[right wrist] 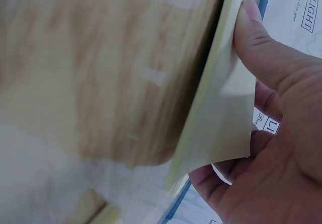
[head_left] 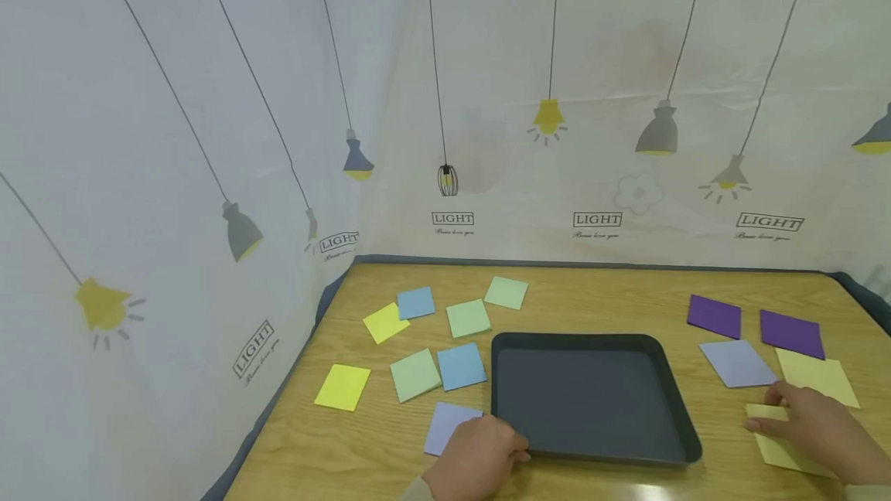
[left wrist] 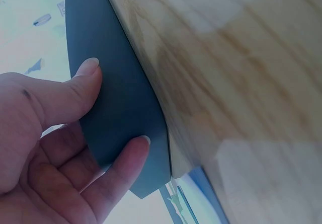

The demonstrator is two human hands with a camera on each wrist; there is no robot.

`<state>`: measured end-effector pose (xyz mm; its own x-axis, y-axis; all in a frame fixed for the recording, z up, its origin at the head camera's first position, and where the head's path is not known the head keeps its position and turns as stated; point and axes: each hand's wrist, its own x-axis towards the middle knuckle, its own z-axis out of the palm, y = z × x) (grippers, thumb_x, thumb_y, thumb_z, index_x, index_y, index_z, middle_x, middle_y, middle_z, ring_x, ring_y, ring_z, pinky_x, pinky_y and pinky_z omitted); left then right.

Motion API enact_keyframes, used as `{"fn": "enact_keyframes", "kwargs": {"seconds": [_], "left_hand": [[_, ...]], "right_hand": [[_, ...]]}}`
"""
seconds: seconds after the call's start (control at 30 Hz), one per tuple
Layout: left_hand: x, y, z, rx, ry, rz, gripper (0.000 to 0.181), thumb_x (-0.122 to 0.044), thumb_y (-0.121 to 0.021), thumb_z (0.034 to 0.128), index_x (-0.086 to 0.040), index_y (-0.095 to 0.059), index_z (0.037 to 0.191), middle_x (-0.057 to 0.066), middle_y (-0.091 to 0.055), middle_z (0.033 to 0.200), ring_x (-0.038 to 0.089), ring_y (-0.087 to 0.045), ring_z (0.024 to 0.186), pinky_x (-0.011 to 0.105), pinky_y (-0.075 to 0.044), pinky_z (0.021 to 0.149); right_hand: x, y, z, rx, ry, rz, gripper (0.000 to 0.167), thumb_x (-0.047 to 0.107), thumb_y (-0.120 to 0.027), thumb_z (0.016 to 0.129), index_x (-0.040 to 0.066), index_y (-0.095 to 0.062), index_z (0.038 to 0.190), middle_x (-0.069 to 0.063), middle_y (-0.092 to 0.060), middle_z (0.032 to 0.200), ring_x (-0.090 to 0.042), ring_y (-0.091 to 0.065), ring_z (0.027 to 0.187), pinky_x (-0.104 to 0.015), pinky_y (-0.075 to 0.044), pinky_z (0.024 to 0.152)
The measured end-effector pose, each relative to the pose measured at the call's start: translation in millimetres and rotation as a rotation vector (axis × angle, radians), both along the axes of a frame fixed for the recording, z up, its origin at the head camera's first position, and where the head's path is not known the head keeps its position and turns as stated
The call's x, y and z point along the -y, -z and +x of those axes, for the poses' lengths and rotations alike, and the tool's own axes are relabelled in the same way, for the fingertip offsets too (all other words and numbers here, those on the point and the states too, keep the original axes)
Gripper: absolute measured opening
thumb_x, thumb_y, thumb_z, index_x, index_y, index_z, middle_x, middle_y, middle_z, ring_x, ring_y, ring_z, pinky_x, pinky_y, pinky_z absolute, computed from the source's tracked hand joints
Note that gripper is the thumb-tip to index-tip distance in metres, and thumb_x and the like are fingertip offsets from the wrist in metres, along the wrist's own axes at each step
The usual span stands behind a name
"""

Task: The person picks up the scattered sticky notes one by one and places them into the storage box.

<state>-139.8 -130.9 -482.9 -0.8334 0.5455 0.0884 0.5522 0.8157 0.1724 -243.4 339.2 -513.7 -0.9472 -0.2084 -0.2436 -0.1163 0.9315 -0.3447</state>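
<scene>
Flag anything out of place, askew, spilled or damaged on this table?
Nothing looks spilled or visibly damaged. Only mildly untidy: at the table's back left, the farther blue square overlaps a corner of the farther bright yellow square, and both sit at angles, unlike a neat row or stack.

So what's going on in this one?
A person's left hand holds a dark grey rectangular tray by its near left corner, while the right hand grips a pale yellow paper square. On the wooden table, assorted coloured squares lie left of the tray; two purple squares and others lie to its right.
</scene>
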Motion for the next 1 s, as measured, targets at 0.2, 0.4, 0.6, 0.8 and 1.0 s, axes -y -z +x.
{"fn": "enact_keyframes", "kwargs": {"seconds": [0.2, 0.4, 0.6, 0.8, 1.0], "left_hand": [[0.1, -0.1, -0.1, -0.006, 0.008, 0.0, 0.012, -0.03, -0.072, 0.0944, -0.028, -0.08, 0.085, -0.016, -0.073, 0.074, -0.005, -0.06, 0.064, 0.013, -0.045, 0.057], [0.9, 0.1, -0.3, -0.025, 0.022, 0.004, 0.012, -0.029, -0.071, 0.0949, -0.028, -0.08, 0.088, -0.016, -0.072, 0.076, -0.005, -0.06, 0.065, 0.013, -0.046, 0.058], [0.9, -2.1, -0.7, -0.026, 0.014, 0.006, 0.01, -0.029, -0.072, 0.0942, -0.028, -0.08, 0.088, -0.016, -0.073, 0.078, -0.004, -0.061, 0.066, 0.013, -0.045, 0.057], [1.1, -1.8, -2.3, -0.063, 0.019, 0.015, 0.011, -0.027, -0.073, 0.0939, -0.026, -0.081, 0.088, -0.015, -0.073, 0.077, -0.004, -0.062, 0.065, 0.012, -0.046, 0.057], [-0.4, -3.2, -5.3, -0.053, 0.0, 0.028, 0.011, -0.026, -0.072, 0.0942, -0.026, -0.082, 0.089, -0.015, -0.075, 0.079, -0.003, -0.062, 0.066, 0.011, -0.046, 0.057]], "right_hand": [[-0.2, -1.0, 2.4, -0.032, -0.004, 0.004, 0.072, 0.059, -0.076, 0.081, -0.007, -0.059, 0.1, -0.02, -0.069, 0.092, -0.024, -0.064, 0.077, -0.046, -0.053, 0.067], [-0.7, 2.0, 5.8, -0.083, -0.004, 0.034, 0.065, 0.062, -0.074, 0.08, 0.001, -0.053, 0.087, -0.001, -0.052, 0.072, -0.017, -0.047, 0.066, -0.035, -0.041, 0.06], [-0.8, 2.5, 9.5, -0.148, -0.004, 0.039, 0.059, 0.061, -0.073, 0.082, 0.009, -0.042, 0.079, 0.001, -0.035, 0.069, -0.017, -0.036, 0.069, -0.032, -0.029, 0.062], [2.6, -1.1, 10.7, -0.043, 0.026, -0.037, 0.059, 0.059, -0.069, 0.087, 0.005, -0.045, 0.088, 0.001, -0.045, 0.073, -0.016, -0.045, 0.069, -0.033, -0.038, 0.062], [6.5, -11.6, 9.0, -0.109, -0.014, -0.036, 0.04, 0.036, -0.066, 0.098, -0.004, -0.061, 0.098, -0.009, -0.07, 0.088, -0.026, -0.064, 0.078, -0.044, -0.052, 0.066]]}}
